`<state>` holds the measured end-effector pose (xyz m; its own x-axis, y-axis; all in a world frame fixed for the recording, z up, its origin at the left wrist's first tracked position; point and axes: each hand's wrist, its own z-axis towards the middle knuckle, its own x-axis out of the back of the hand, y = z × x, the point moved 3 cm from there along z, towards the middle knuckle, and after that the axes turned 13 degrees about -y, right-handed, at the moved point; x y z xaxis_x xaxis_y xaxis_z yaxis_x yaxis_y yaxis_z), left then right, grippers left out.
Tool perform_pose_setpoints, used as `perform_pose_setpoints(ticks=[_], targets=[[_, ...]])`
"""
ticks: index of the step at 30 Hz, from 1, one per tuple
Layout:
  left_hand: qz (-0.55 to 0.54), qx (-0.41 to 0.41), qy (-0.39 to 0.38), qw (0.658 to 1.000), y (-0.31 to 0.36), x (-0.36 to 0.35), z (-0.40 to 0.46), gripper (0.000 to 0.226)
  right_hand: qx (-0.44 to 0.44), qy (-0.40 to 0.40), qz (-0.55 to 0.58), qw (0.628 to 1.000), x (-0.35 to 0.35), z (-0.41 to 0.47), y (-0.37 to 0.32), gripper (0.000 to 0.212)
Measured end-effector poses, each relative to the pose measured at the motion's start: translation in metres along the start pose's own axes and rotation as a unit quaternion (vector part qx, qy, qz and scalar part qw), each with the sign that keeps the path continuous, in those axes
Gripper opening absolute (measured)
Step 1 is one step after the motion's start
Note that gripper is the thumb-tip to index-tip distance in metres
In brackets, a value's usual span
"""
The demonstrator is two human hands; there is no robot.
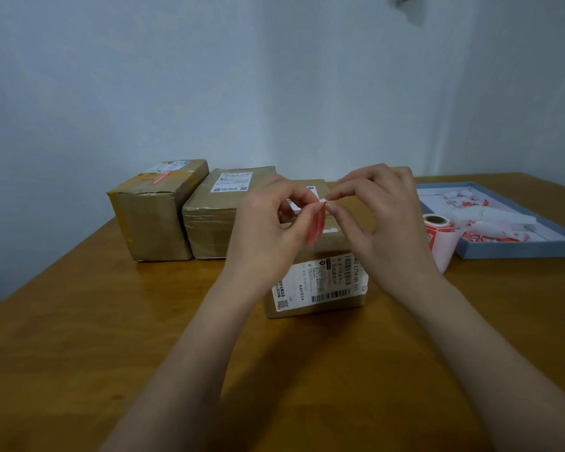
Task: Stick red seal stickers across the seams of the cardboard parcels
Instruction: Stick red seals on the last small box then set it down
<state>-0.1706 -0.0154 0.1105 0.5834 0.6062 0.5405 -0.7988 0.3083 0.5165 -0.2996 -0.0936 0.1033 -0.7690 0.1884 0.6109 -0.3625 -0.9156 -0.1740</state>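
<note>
- Red seal sticker [316, 227]: hangs down from the fingertips of both hands, its top edge pinched between them.
- Left hand [268, 230]: thumb and forefinger closed on the sticker's upper left.
- Right hand [384, 220]: fingertips pinching a small white tab at the sticker's top.
- Nearest cardboard parcel [320, 285]: directly beneath the fingers, shipping label facing front.
- Two more parcels [157, 210] [216, 213]: beyond the left fingers.
- Sticker roll [437, 228] and blue tray [516, 249]: right of the right fingers, on the wooden table [79, 337].

Single view, head-worn, wide-angle. Looks forward and slightly down over the table [79, 321] toward the far wall [209, 76]. Forearms enter from the near edge; both hands sit close, at frame centre. Boxes [157, 220] lie beyond them at left, tray [516, 252] at far right. Straight edges bow near the borders.
</note>
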Motion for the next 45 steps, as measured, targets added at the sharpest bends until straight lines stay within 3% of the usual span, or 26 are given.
perform_pose_setpoints(ticks=[5,8,14,29,35,41,45], targets=[[-0.022,0.050,0.057,0.997,-0.001,0.002,-0.001,0.005,-0.089,-0.031,0.113,0.989,-0.005,-0.005,-0.002,0.043],[-0.041,0.077,0.085,0.993,-0.004,0.004,-0.002,0.005,-0.115,-0.061,0.124,0.984,-0.007,-0.007,-0.002,0.054],[-0.052,0.100,0.106,0.988,-0.006,0.002,-0.003,0.008,-0.115,-0.094,0.133,0.980,-0.011,-0.011,-0.003,0.060],[-0.148,0.184,0.102,0.966,-0.014,0.003,-0.004,0.007,-0.152,-0.010,0.180,0.972,-0.008,-0.014,0.016,0.009],[-0.148,0.222,0.078,0.961,-0.017,0.004,-0.005,0.006,-0.179,-0.025,0.219,0.959,-0.008,-0.011,0.024,0.010],[-0.132,0.273,0.056,0.951,-0.022,0.005,-0.006,0.009,-0.215,-0.120,0.188,0.951,-0.009,0.014,0.029,0.028],[-0.136,0.291,0.038,0.946,-0.027,0.005,-0.005,0.012,-0.236,-0.156,0.207,0.937,-0.014,0.019,0.029,0.026]])
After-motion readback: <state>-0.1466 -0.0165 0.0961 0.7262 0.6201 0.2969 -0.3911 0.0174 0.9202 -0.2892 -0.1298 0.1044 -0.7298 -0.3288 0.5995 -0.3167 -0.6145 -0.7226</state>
